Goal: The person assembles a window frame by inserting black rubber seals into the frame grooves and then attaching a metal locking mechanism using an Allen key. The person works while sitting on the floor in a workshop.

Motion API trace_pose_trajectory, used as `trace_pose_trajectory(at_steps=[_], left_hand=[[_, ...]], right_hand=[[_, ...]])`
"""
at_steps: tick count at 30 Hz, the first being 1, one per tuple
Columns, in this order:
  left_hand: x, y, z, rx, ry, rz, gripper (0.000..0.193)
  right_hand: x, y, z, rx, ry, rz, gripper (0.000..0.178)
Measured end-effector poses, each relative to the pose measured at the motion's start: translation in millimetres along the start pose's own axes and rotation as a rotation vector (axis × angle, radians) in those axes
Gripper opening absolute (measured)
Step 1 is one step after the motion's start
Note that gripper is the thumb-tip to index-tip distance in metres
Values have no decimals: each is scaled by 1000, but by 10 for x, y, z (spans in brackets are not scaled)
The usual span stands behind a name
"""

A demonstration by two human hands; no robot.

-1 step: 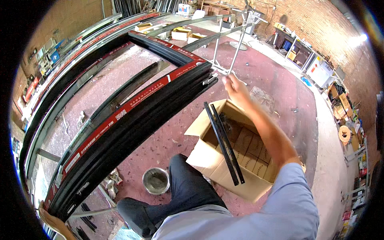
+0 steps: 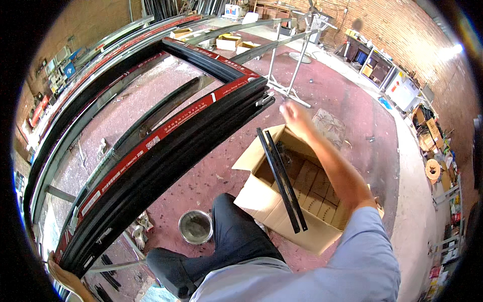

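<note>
A long black window frame [image 2: 171, 156], with red printed protective film on its faces, lies across the rails in front of me. Its near left corner is in my left hand [image 2: 65, 277], whose fingers wrap partly out of sight. At the frame's right corner, a small pale metal fitting [image 2: 264, 100] sticks out of the end. Just right of that corner, apart from it, is my right hand [image 2: 298, 120]. Its fingers are curled together and blurred; what they hold, if anything, cannot be made out.
An open cardboard box [image 2: 282, 206] stands below my right arm, with two black strips [image 2: 282, 181] across its opening. Near my knee sits a metal bucket [image 2: 195, 227]. Metal stand legs [image 2: 289, 90] rise beyond the frame. Shelves and clutter line the right wall.
My right hand has moved slightly down, away from the frame's right corner. My left hand and the window frame stay almost where they were.
</note>
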State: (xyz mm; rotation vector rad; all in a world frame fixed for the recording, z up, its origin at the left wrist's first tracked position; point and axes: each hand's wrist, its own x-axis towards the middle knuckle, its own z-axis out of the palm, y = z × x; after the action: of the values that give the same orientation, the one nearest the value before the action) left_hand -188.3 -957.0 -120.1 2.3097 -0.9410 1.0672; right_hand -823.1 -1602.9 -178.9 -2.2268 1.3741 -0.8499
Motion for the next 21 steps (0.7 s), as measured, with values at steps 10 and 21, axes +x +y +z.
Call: trace_pose_trajectory(at_steps=[10, 21], left_hand=[[0, 20, -48, 32, 11, -33, 55], [-9, 74, 1, 67, 9, -65, 54]], right_hand=[[-592, 755, 955, -230, -246, 325, 47], [-356, 1146, 541, 440, -140, 703, 50]])
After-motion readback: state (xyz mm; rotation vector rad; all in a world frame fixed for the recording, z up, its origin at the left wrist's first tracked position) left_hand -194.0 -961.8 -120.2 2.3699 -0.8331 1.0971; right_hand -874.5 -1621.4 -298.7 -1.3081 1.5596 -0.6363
